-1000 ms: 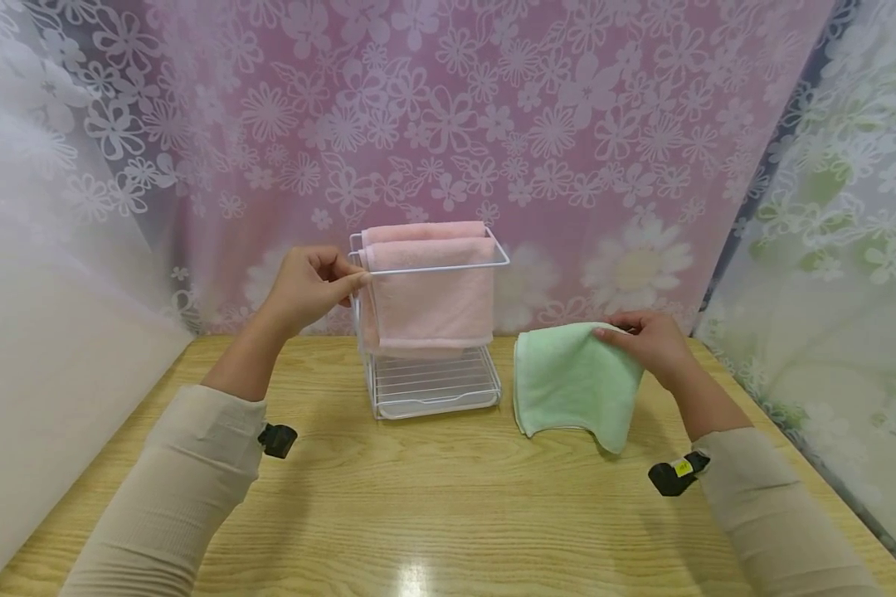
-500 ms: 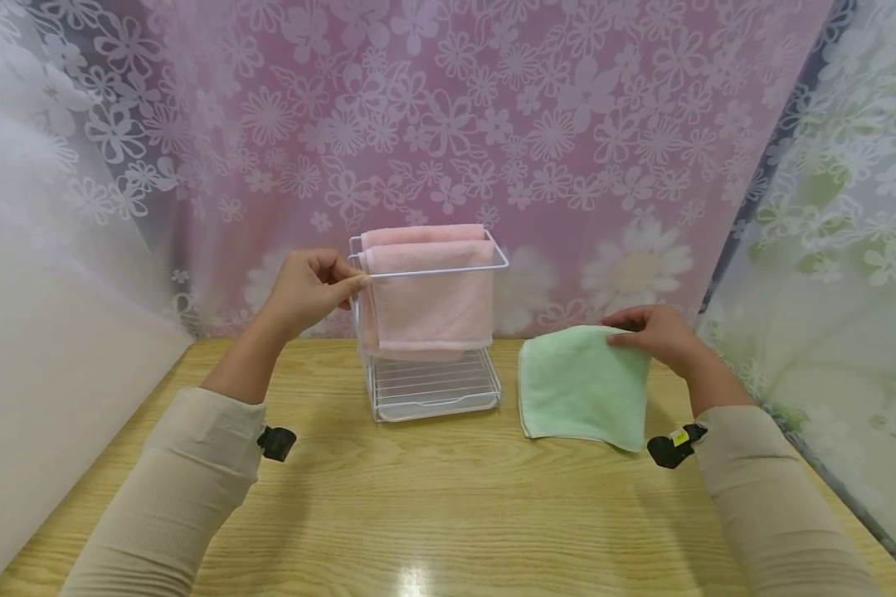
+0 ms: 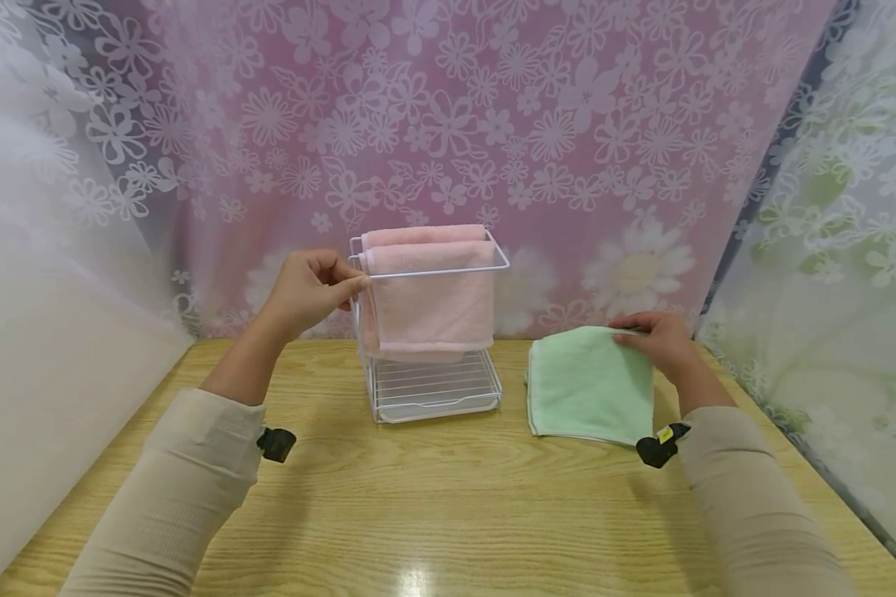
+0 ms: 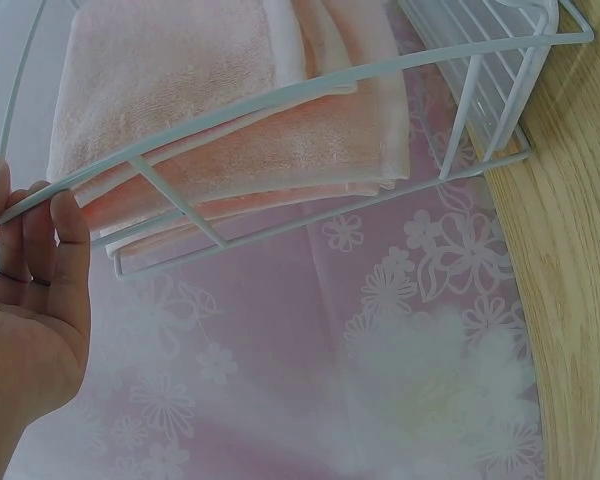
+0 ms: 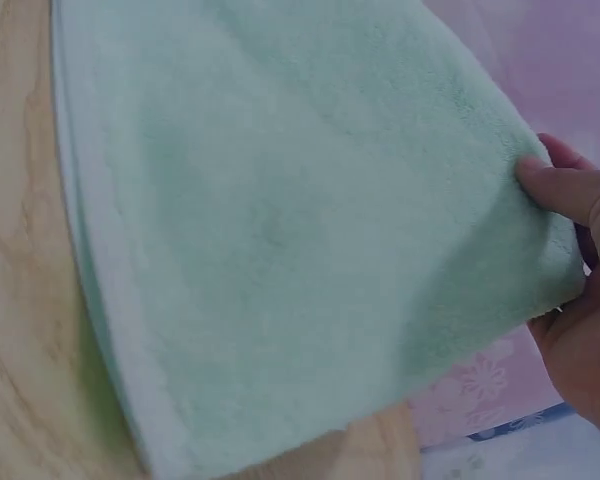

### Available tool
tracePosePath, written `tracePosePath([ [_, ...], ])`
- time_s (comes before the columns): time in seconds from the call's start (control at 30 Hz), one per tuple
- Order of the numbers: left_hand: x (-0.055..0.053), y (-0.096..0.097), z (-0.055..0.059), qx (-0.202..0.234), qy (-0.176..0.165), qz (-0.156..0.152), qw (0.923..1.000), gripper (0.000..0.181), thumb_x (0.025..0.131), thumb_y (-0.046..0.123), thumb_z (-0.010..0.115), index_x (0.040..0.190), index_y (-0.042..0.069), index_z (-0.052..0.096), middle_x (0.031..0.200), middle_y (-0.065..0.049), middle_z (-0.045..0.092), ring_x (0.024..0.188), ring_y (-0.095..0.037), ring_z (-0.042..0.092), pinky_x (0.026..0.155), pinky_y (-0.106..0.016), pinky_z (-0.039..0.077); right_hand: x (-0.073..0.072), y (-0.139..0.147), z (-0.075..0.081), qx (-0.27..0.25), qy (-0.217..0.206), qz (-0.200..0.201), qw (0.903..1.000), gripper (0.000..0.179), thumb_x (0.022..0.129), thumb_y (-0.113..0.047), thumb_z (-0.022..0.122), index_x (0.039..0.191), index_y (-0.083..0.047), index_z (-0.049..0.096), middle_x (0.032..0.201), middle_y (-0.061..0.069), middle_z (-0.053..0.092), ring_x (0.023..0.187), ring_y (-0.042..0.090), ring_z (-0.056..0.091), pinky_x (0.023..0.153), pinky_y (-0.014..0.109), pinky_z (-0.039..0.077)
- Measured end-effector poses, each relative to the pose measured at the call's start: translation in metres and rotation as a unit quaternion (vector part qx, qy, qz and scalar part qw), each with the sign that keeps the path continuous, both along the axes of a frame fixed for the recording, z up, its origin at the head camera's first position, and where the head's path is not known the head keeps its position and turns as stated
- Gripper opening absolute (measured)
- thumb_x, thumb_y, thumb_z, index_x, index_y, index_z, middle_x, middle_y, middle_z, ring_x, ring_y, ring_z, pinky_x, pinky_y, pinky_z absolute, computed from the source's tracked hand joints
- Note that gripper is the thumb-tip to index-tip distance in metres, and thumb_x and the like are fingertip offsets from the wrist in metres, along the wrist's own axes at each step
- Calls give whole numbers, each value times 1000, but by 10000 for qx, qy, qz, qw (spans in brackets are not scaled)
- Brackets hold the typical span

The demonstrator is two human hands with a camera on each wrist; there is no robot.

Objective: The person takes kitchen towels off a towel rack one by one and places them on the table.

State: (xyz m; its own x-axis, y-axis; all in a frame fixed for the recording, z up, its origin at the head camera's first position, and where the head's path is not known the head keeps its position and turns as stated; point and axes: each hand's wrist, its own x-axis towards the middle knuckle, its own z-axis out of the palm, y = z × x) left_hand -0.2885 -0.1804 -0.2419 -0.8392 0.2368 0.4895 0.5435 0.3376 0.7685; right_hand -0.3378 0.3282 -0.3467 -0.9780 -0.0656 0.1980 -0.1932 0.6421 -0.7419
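The cloth [image 3: 591, 383] is green, towel [image 3: 433, 308] pink, rack [image 3: 440, 272] white, curtain [image 3: 448, 108] floral pink.

Curtained nook, home or studio unclear: wood-grain table [image 3: 418, 497], pink curtain [image 3: 448, 116] along far edge, white drape [image 3: 52, 315] at left edge, flowered drape [image 3: 851, 274] at right.

Soft, even light fills the head view, leaving a small white glare on the desk [image 3: 448, 506] at the bottom, faint blurred shadows beside both sleeves [image 3: 172, 489], and a white curtain [image 3: 52, 274] at left that washes out toward the top. The left wrist view is cooler and dimmer, with the rack [image 4: 310, 88] fairly crisp, the pink curtain [image 4: 270, 370] hazy, and lens distortion bowing the desk's edge. Softest is the right wrist view, where the green towel [image 5: 270, 230] loses fine texture and carries a broad grey shadow at its lower right.
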Motion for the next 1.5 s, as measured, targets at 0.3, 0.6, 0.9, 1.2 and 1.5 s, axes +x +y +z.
tracePosePath([
  [0.3,0,0,-1,61,11,-6,10000,24,88,11,74,78,-8,63,69,-9,66,58,-18,61,62,-33,59,-12,-2,-21,-231,296,-231,9990,32,92,-13,69,118,5,66,129,24,56,120,35,50,73,13,45],
  [0.6,-1,0,-1,75,18,-33,10000,24,89,11,73,78,-8,63,70,-9,66,58,-16,62,62,-31,58,-25,-8,-33,-473,489,-213,9975,36,90,-15,73,117,8,66,128,24,57,125,35,47,92,24,41],
  [0.9,-1,0,-1,43,52,-37,10000,23,89,10,73,79,-8,64,70,-9,66,59,-22,62,62,-32,58,-29,-14,-40,-463,470,-272,9975,35,89,-13,73,118,5,67,127,23,60,125,35,49,97,30,41],
  [1.2,0,0,-2,62,49,16,10000,22,89,9,73,79,-8,63,70,-9,65,58,-16,61,62,-32,58,-22,-10,-34,-817,260,-311,9958,42,96,-23,65,129,3,60,135,22,53,129,35,44,97,36,47],
  [1.5,-1,0,-3,19,92,22,10000,22,89,10,74,78,-7,64,70,-9,65,59,-24,61,62,-34,59,-16,-12,-25,-1087,343,-114,9934,49,93,-32,68,132,-3,59,130,7,58,133,35,41,107,42,40],
])
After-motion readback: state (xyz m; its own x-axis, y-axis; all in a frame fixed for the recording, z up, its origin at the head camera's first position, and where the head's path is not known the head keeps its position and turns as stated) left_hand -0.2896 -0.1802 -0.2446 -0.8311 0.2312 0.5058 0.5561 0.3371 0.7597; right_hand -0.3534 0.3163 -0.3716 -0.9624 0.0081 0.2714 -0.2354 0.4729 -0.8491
